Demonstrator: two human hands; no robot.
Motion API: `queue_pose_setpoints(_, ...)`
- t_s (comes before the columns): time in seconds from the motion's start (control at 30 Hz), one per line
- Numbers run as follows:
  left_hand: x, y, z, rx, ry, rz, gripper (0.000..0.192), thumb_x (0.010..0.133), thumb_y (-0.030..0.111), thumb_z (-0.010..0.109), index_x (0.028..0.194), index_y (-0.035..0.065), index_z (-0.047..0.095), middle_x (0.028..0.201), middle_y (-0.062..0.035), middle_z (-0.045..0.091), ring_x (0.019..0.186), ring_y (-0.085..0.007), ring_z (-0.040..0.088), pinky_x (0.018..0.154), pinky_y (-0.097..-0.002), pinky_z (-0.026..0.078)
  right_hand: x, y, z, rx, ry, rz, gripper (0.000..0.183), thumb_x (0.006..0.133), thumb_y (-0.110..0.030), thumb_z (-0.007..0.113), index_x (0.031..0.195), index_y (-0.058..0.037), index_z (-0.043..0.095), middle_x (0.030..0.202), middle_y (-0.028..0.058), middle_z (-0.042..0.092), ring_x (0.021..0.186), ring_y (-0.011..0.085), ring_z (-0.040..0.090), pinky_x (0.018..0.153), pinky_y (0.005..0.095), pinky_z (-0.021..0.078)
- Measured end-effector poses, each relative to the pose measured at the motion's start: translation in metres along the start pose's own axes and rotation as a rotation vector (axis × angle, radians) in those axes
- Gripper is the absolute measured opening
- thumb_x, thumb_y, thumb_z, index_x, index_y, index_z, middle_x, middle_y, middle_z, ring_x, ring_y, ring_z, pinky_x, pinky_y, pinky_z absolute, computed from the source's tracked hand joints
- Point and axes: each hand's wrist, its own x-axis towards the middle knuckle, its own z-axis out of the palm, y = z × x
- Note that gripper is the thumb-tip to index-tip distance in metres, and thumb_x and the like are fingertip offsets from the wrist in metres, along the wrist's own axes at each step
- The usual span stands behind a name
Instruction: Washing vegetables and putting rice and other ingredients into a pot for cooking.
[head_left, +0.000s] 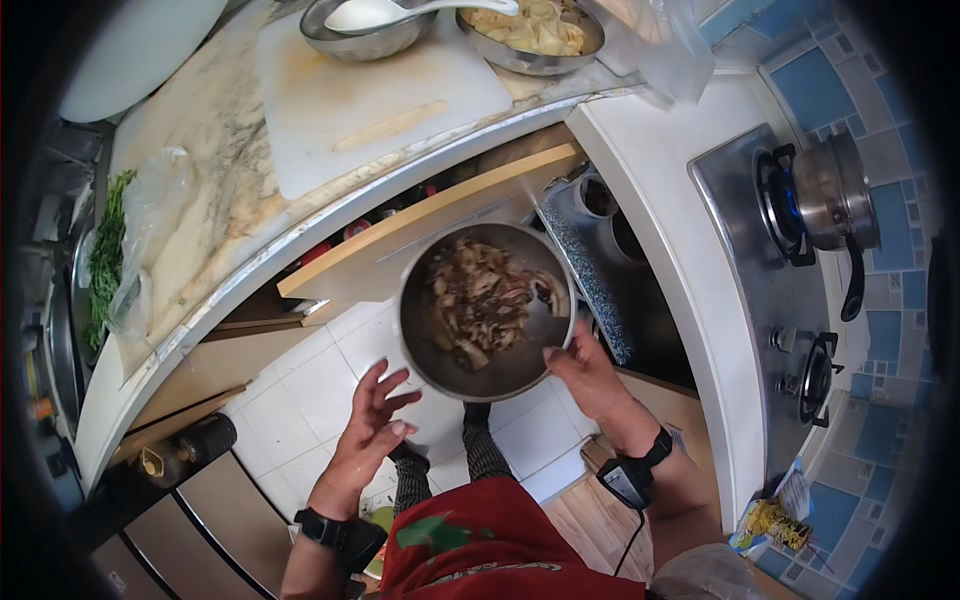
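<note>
A round metal pan (420, 360) with browned pieces of cooked food, perhaps meat (484, 300), is held up in front of my body above the tiled floor. My right hand (589, 371) grips its lower right rim, thumb on the inside and fingers outside. Just off the lower left side of the pan, my left hand (379, 424) is raised with its fingers apart and nothing in it. Straps with small devices are on both wrists.
An open drawer (427, 217) juts out beyond the pan. On the counter lie a white cutting board (390, 112), metal bowls (540, 64), a plastic bag (154, 217) and green herbs (109, 262). At right, a saucepan (829, 195) sits over a lit blue flame.
</note>
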Motion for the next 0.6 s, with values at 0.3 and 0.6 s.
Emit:
queue_pose_setpoints(0.3,-0.022,-0.097,-0.027,-0.424,0.355,-0.211,0.047,0.079,-0.006,0.054,0.124,0.0060,0.046,0.116,-0.0104,0.056,0.108,-0.0243,0.054,0.092,-0.0378,0.044,0.009,0.067,0.013,-0.153,-0.394,0.166,0.063,0.086,-0.006,0.055,0.140,-0.0090,0.022,0.117,0.0121,0.052,0.095,0.0149,0.056,0.084,0.0286,0.0472)
queue_pose_setpoints(0.6,-0.082,-0.175,-0.049,-0.627,0.564,-0.495,0.060,0.072,-0.002,0.049,0.130,0.0016,0.038,0.124,-0.0134,0.051,0.115,-0.0288,0.050,0.097,-0.0433,0.043,0.160,0.196,-0.233,1.023,0.231,0.092,0.011,0.087,-0.012,0.051,0.079,-0.0085,0.045,0.071,-0.0003,0.045,0.065,0.0098,0.045,0.060,0.0245,0.0416)
